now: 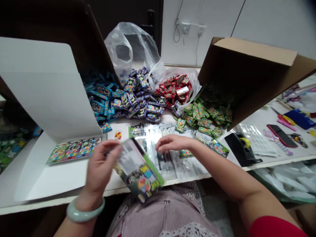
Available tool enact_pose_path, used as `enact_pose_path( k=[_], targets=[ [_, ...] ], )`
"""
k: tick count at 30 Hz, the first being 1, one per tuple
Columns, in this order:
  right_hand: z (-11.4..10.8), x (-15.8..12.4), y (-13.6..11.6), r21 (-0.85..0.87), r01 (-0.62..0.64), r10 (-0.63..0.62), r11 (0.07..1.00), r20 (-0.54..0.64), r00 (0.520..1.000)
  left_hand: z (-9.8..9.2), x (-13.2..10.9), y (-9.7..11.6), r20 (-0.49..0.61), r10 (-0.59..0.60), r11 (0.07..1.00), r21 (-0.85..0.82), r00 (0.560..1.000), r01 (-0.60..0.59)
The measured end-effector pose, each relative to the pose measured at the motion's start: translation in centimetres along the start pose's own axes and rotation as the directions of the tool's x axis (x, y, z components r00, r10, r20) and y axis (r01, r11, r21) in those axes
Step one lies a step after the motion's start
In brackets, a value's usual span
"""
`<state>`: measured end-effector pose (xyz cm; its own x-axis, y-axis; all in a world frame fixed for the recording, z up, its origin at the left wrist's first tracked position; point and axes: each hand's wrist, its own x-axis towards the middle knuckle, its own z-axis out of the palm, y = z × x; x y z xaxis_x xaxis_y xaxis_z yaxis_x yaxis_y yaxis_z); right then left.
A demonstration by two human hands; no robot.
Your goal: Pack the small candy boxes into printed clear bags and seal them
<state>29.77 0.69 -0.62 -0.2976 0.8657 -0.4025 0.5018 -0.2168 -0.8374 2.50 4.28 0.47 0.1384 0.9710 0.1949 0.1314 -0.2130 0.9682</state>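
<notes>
My left hand, a pale bangle on its wrist, is closed on the edge of a flat printed packet. The packet is black and green with bright lettering, tilted over the table's front edge and slightly blurred. My right hand hovers over clear and printed flat bags, palm down, its fingers loosely bent and nothing seen in them. Small green boxes lie just beyond it. Purple boxes, blue boxes and red boxes are heaped farther back.
At left a white carton stands with its flap up and a row of colourful packs inside. A brown carton lies tipped at right. Beside it are a tape dispenser, a phone and scissors.
</notes>
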Motion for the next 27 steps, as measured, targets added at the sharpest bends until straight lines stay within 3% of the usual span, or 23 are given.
enact_pose_path(
  k=[1, 2, 4, 7, 10, 15, 18, 21, 24, 27],
  targets=[
    [-1.4, -0.7, 1.1, -0.243, -0.058, 0.001, 0.968, -0.226, 0.974, -0.6, 0.6, -0.5, -0.126, -0.081, 0.994, -0.086, 0.989, 0.071],
    [-2.9, -1.3, 2.3, -0.353, -0.157, 0.005, 0.922, -0.395, 0.918, -1.2, 1.0, -1.0, -0.215, -0.163, 0.976, -0.179, 0.963, 0.125],
    [-5.2, -2.1, 4.5, -0.43, -0.302, 0.006, 0.851, -0.566, 0.825, -1.9, 1.4, -2.4, -0.261, -0.301, 0.92, -0.335, 0.917, 0.206],
    [-6.6, -2.1, 6.7, -0.5, -0.367, -0.01, 0.784, -0.601, 0.799, -2.2, 0.8, -4.6, -0.225, -0.445, 0.852, -0.404, 0.867, 0.332],
    [-5.9, -1.3, 7.5, -0.57, -0.388, -0.036, 0.724, -0.593, 0.805, -2.4, -0.4, -6.5, -0.227, -0.512, 0.839, -0.338, 0.828, 0.426],
    [-4.4, -0.9, 8.1, -0.613, -0.4, -0.078, 0.681, -0.604, 0.794, -3.2, -1.6, -8.6, -0.123, -0.473, 0.881, -0.038, 0.873, 0.472],
    [-4.0, -1.2, 8.4, -0.606, -0.395, -0.097, 0.691, -0.618, 0.78, -3.4, -2.1, -9.3, -0.051, -0.376, 0.9, 0.218, 0.925, 0.378],
    [-4.3, -1.4, 8.4, -0.577, -0.38, -0.093, 0.723, -0.627, 0.773, -2.9, -2.5, -9.2, 0.048, -0.135, 0.855, 0.511, 0.99, 0.092],
    [-5.4, -1.2, 8.2, -0.532, -0.366, -0.07, 0.763, -0.632, 0.772, -2.4, -2.6, -8.7, 0.185, 0.063, 0.73, 0.661, 0.981, -0.172],
    [-6.6, -0.6, 7.8, -0.479, -0.352, -0.025, 0.804, -0.619, 0.785, -2.2, -2.1, -8.2, 0.261, 0.077, 0.637, 0.73, 0.962, -0.249]
  ],
)
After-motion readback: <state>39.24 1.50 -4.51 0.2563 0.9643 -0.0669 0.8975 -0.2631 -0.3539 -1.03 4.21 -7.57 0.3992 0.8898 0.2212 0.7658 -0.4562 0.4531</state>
